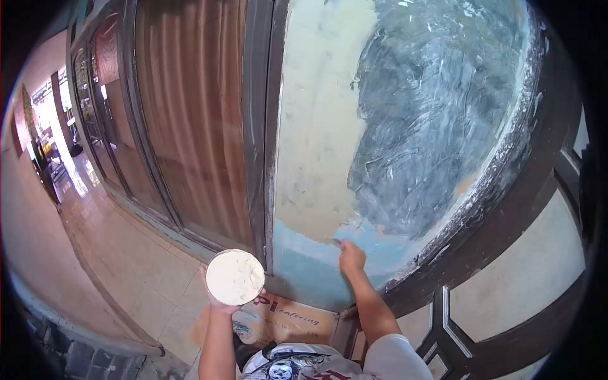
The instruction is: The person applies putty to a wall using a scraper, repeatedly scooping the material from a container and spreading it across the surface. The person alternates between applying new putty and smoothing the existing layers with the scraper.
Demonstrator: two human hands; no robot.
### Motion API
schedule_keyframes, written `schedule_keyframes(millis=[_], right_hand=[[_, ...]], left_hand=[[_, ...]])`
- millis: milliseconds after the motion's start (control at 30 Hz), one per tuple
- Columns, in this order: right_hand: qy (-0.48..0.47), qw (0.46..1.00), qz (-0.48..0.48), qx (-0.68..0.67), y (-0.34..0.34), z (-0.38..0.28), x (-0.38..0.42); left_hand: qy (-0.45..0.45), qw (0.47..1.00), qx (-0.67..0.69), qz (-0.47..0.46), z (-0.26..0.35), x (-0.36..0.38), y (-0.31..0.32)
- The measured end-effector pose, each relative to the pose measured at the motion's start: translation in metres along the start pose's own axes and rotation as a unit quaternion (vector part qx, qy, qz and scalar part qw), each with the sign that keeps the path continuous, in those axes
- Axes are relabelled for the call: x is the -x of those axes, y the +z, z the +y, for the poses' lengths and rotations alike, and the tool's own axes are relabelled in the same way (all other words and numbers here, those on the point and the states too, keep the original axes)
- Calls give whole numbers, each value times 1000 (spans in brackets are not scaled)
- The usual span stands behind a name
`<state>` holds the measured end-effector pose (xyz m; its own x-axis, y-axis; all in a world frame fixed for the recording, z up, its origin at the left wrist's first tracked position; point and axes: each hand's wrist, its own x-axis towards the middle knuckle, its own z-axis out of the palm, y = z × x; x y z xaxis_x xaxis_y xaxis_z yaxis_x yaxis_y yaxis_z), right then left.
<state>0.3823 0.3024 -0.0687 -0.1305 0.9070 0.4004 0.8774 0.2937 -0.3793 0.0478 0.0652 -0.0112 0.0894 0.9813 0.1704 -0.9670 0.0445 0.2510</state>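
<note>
My left hand (221,303) holds up a round tub (235,277) of cream-coloured paste from below, with its fingers round the side. My right hand (352,258) is closed on a small scraper (337,241), whose tip is at the wall, where cream meets light blue. The wall panel (316,152) is cream on the left, blue along the bottom, and has a large grey, streaky patch (418,139) on the right. How much of the scraper's blade shows is too small to tell.
A dark frame and a window with brown curtains (190,120) stand left of the panel. At the right is a dark door with pale panels (519,278). A printed cardboard sheet (291,322) lies on the tiled floor (149,269) below. A passage runs off to the far left.
</note>
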Motion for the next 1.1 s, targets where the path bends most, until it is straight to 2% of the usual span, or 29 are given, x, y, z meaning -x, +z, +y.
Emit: schedule_keyframes(millis=[33, 100, 133, 200, 233, 333, 367, 400, 467, 533, 600, 633, 667, 733, 767, 800, 867, 900, 933, 1000, 1033, 1067, 1100], right_hand=[[-2, 1000, 0, 2, -11, -5, 0], [-5, 995, 91, -35, -30, -13, 9], [-8, 995, 90, -35, -19, -7, 14], [-49, 993, 63, -88, 5, 1, 31], [-40, 997, 5, -62, 12, 0, 36], [-25, 999, -28, -16, 23, 3, 10], [-11, 998, 31, -59, 23, 7, -1], [-10, 998, 32, -62, 15, 3, -7], [-49, 983, 142, -108, -17, -10, -4], [-42, 984, 130, -113, -8, -5, 12], [-63, 992, 47, -102, 15, -1, 29], [-36, 997, -17, -73, 21, -3, 32], [-37, 996, -14, -74, 24, 4, 26], [-58, 993, 46, -93, 15, 3, 1], [-17, 993, 60, -98, 8, 8, -6], [-14, 993, 61, -97, -11, 4, -4], [-71, 978, 136, -138, -31, 5, -2], [-74, 977, 147, -138, -23, 7, 7], [-76, 977, 147, -138, -10, 6, 16], [-100, 983, 68, -139, 21, 8, 33], [-70, 994, -1, -81, 29, 8, 33], [-71, 994, 2, -84, 32, 11, 25], [-50, 995, 22, -84, 29, 13, 12]], left_hand=[[2, 1000, 8, 3, -1, 1, -1], [4, 1000, 19, 7, -5, 4, -4], [9, 1000, 24, 11, -8, 5, -6], [23, 999, 31, 19, -10, 8, -8], [19, 999, 46, 4, -11, 10, -6], [29, 999, 33, -18, -12, 11, 2], [22, 1000, -16, -2, -10, 12, 3], [21, 1000, -19, -1, -10, 13, 6], [74, 989, 77, 107, -15, 19, 10], [78, 992, 36, 93, -14, 22, -12], [58, 997, -3, 44, -14, 26, -13], [50, 997, -23, 55, -12, 27, -14], [50, 997, -25, 52, -15, 28, -12], [84, 986, 99, 109, -18, 23, 12], [48, 998, 41, 27, -16, 24, -4], [45, 998, 41, 27, -17, 24, -9], [66, 997, 19, 42, -19, 24, -15], [41, 998, -48, -1, -16, 22, -17], [42, 998, -48, -1, -17, 20, -15], [79, 983, 66, 155, -21, 19, -8], [71, 985, 40, 151, -20, 15, -10], [93, 971, 105, 196, -21, 9, -11], [54, 994, 46, 84, -17, 9, -19]])
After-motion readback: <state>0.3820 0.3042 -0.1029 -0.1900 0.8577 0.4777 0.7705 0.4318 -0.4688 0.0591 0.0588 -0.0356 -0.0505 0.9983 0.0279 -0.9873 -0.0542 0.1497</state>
